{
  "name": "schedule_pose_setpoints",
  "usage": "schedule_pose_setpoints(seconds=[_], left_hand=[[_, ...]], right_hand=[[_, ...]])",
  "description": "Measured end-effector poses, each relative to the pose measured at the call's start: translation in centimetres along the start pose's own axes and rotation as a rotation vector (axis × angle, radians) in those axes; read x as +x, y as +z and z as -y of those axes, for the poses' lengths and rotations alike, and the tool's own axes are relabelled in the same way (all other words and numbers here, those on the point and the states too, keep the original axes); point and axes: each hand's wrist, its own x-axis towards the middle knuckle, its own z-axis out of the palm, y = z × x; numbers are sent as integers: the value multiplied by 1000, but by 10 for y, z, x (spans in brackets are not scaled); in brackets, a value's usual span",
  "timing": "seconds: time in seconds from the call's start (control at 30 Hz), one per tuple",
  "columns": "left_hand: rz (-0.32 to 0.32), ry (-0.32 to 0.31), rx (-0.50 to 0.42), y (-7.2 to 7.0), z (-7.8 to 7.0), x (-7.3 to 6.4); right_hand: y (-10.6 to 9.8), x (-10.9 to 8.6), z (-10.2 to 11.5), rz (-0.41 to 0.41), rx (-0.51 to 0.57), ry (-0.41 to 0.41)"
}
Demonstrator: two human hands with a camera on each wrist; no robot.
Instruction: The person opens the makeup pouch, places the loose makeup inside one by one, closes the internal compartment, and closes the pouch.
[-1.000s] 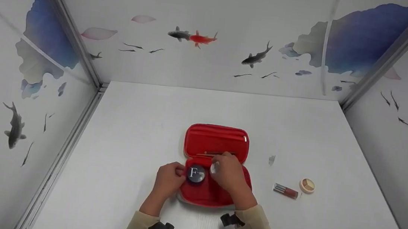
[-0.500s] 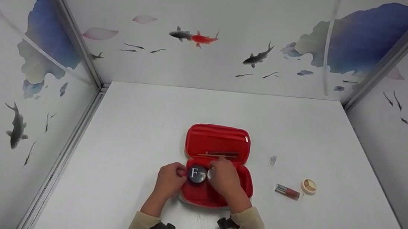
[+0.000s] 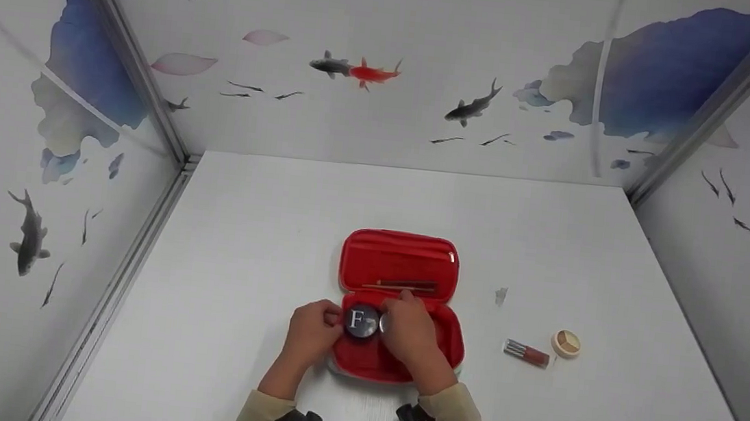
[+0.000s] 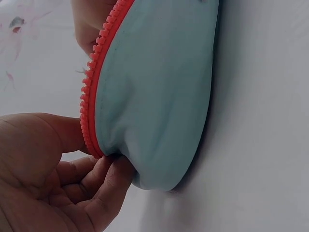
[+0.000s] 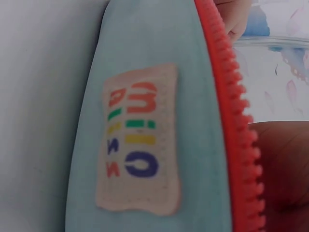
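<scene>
Fish-painted walls point(image 3: 410, 131) surround a white tabletop point(image 3: 263, 227), where a red-lined case point(image 3: 360, 362) lies unfolded. The left hand point(image 3: 312, 332) pinches its left edge; over its base, the right hand point(image 3: 413, 331) grips a partly hidden pale round item point(image 3: 385, 323) just beside a dark jar point(image 3: 361, 322) marked F. Probably best to brace that edge and settle the item flat before letting go.
</scene>
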Motion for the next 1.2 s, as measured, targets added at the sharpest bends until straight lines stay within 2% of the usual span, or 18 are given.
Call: schedule_pose_setpoints(seconds=[0.33,0.63,0.83,1.2], left_hand=[[-10,3,9,0,0,1],[-8,17,14,0,1,1],[-1,25,10,1,2,1],[4,38,7,-1,3,2]], right_hand=[[-5,-5,-9,1,84,26],[-23,-10,-16,-3,187,18],[-35,-14,-19,-39,181,20],[-50,-6,-42,-58,286,116]])
